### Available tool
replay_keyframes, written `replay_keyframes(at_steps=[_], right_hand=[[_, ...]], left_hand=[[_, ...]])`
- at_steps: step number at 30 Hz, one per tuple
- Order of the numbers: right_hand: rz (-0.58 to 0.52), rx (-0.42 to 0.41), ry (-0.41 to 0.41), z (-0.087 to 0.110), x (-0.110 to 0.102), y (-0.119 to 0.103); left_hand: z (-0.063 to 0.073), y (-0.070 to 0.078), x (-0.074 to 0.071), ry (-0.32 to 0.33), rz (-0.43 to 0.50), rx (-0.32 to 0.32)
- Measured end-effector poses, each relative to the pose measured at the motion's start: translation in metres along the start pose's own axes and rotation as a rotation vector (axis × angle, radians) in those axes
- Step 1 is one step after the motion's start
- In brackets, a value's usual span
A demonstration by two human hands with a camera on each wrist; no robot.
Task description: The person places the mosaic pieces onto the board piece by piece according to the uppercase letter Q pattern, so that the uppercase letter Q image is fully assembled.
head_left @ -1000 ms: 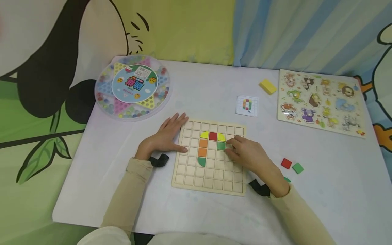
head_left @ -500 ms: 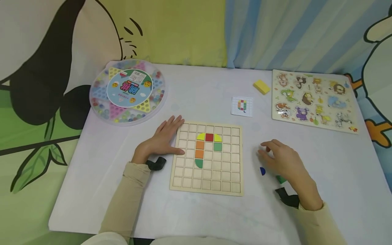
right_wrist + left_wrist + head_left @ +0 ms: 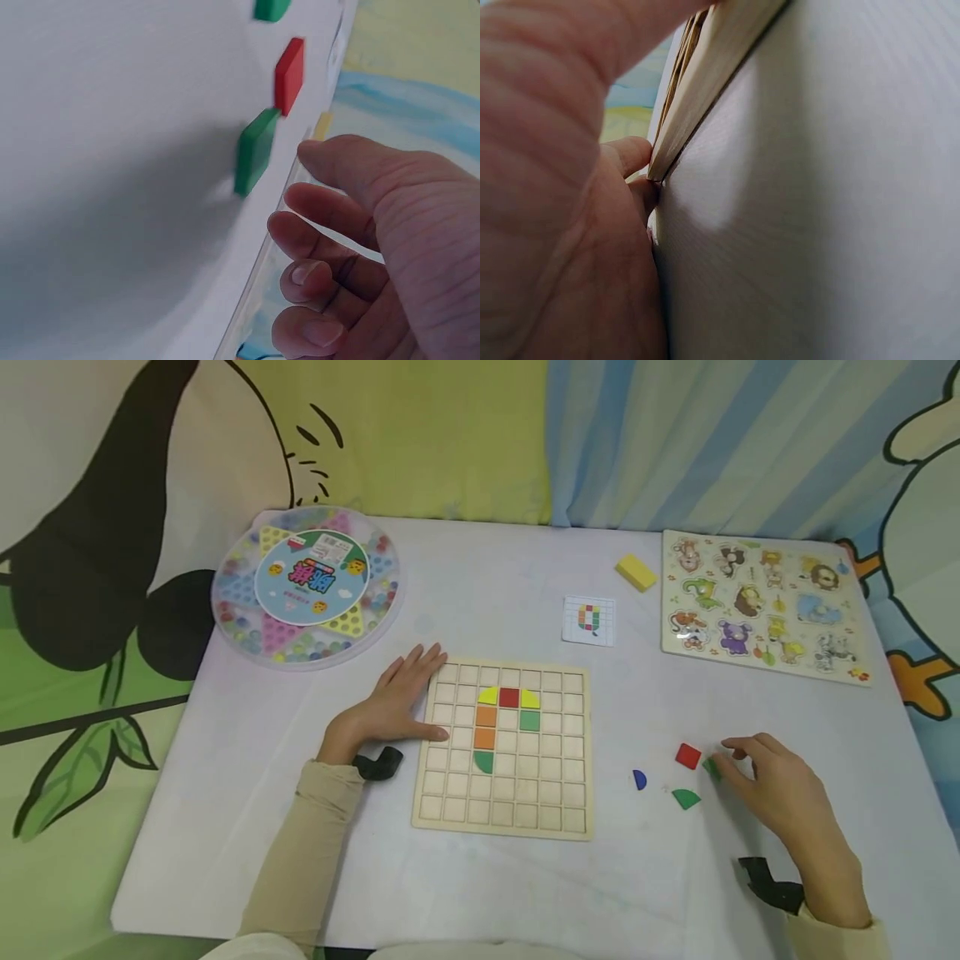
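My left hand (image 3: pixel 390 703) lies with spread fingers at the left edge of a wooden grid board (image 3: pixel 502 818), its thumb reaching over the rim. Set in the board are yellow quarter rounds, a red square (image 3: pixel 509 697), orange squares (image 3: pixel 485 727), a green square (image 3: pixel 529 721) and a green quarter round (image 3: pixel 483 762). My right hand (image 3: pixel 783 789) hovers just beside a loose green square tile (image 3: pixel 255 152). In the right wrist view its thumb and loosely bent fingers are apart from the tile and hold nothing.
Right of the board lie a loose red tile (image 3: pixel 687 756), a green quarter round (image 3: pixel 686 798) and a blue half round (image 3: pixel 639 779). Behind are a pattern card (image 3: pixel 588 621), a yellow block (image 3: pixel 636 573), an animal puzzle (image 3: pixel 765 602) and a round marble game (image 3: pixel 311 585).
My right hand has moved away from the green square in the board, rightward to the loose tiles. The left hand has stayed at the board's edge. The view has shifted slightly.
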State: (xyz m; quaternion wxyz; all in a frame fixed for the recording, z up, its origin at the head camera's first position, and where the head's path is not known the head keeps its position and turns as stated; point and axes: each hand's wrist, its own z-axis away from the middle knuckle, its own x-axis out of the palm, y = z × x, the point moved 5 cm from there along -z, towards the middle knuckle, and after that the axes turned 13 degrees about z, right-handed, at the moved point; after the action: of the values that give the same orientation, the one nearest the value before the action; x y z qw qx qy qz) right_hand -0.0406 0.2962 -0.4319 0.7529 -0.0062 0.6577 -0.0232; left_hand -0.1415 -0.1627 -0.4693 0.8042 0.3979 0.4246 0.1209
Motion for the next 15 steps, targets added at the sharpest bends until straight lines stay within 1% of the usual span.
replay_keyframes(at_steps=[5, 7, 10, 13, 15], right_hand=[[0.011, 0.066, -0.105, 0.009, 0.013, 0.015], [0.008, 0.077, -0.125, 0.012, 0.018, 0.017], [-0.009, 0.072, -0.1, 0.014, 0.021, 0.017], [-0.02, 0.061, -0.06, 0.015, 0.021, 0.016], [-0.02, 0.066, -0.05, 0.015, 0.021, 0.017]], left_hand=[[0.002, -0.001, -0.001, 0.001, -0.001, 0.012], [0.002, -0.002, -0.001, 0.002, -0.003, 0.016], [0.002, -0.003, 0.0, 0.003, -0.006, 0.01], [0.001, -0.003, 0.001, 0.011, 0.004, 0.024], [0.001, -0.001, 0.002, 0.014, 0.016, 0.038]])
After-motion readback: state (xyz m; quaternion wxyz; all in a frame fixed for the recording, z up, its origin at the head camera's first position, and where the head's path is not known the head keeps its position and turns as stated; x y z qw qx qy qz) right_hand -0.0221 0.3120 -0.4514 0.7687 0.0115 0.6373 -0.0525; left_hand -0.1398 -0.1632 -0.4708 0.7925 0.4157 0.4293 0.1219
